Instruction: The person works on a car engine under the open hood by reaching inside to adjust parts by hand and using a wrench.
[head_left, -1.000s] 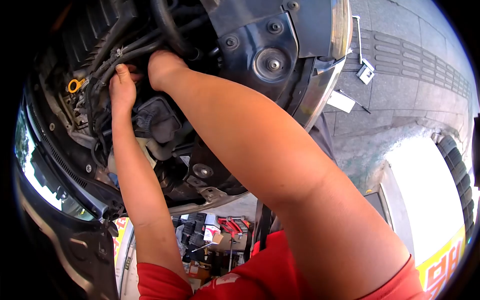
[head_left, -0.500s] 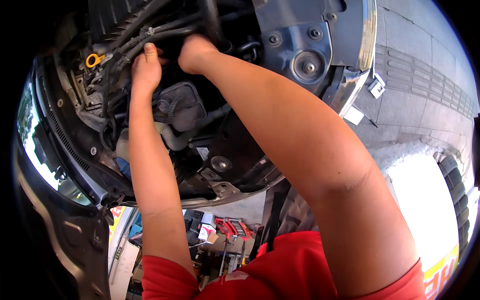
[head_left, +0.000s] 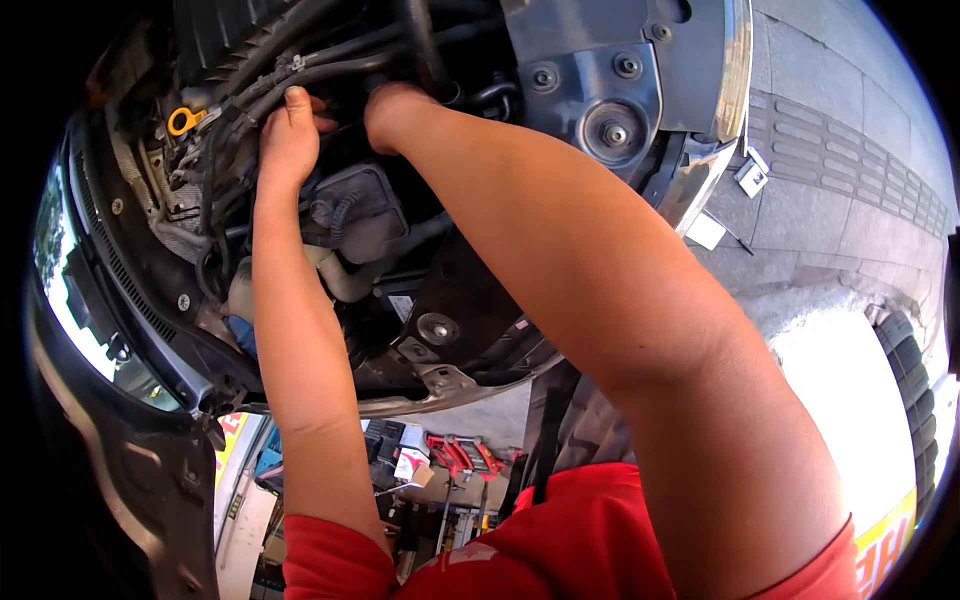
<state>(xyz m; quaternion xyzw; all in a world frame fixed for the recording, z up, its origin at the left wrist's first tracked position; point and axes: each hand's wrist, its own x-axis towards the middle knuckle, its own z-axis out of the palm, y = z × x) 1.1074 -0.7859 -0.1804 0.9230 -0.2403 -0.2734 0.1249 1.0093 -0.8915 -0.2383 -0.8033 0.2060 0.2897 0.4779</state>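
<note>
Both arms reach into an open engine bay. My left hand (head_left: 290, 138) lies against the dark hoses (head_left: 262, 105), thumb up along them, with its other fingers partly hidden behind. Deeper in, my right hand (head_left: 392, 112) goes down under a thick black hose (head_left: 418, 45); its fingers are out of sight. Below the hands sits a dark plastic box (head_left: 368, 215) with a ribbed hose on it. A yellow ring handle (head_left: 184, 121) stands left of my left hand.
Right of the arms are a metal panel with bolts (head_left: 615, 132) and the headlight edge (head_left: 733, 80). On the pavement (head_left: 800, 215) lie a small white box (head_left: 751, 176) and a white sheet (head_left: 706, 231). Red tools (head_left: 465, 455) and boxes lie below the bumper. A tire (head_left: 905, 380) shows far right.
The view has shifted, so the engine bay appears further right and slightly higher than a second ago. Both hands stay at nearly the same places in the bay.
</note>
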